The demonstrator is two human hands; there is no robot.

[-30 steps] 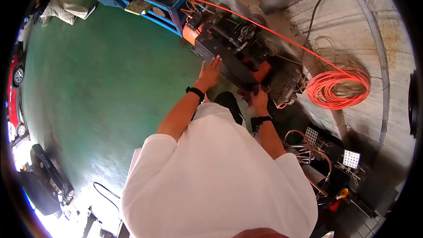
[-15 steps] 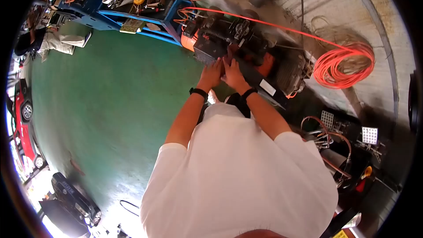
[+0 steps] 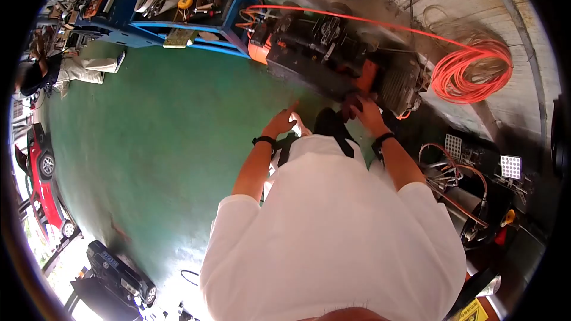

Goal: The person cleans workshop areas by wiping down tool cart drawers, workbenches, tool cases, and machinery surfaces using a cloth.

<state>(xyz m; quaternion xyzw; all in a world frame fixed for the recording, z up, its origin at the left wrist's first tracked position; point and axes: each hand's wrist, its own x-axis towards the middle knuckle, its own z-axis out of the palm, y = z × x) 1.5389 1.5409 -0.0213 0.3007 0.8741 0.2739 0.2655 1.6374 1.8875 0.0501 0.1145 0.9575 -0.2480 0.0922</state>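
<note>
My left hand [image 3: 279,123] is over the green floor, in front of my body, with its index finger stretched out and nothing in it. My right hand [image 3: 371,117] is closed around a dark reddish piece [image 3: 351,107], which looks like a rag, though its kind is not clear. That piece is beside the front of a dark, greasy machine that looks like an air compressor [image 3: 306,71]. The machine has orange parts and a finned block [image 3: 395,86] at its right end. Whether the piece touches the machine I cannot tell.
A blue tool cart [image 3: 148,34] with tools and a yellow tape measure [image 3: 185,1] stands at the upper left. A coiled orange hose [image 3: 473,74] hangs on the right, above lamps and hoses. Another person [image 3: 56,71] and parked cars are at the left.
My hands were together at the machine's front edge and are now apart. The right moved rightward with the dark reddish piece; the left drew back over the floor. A white label is no longer visible.
</note>
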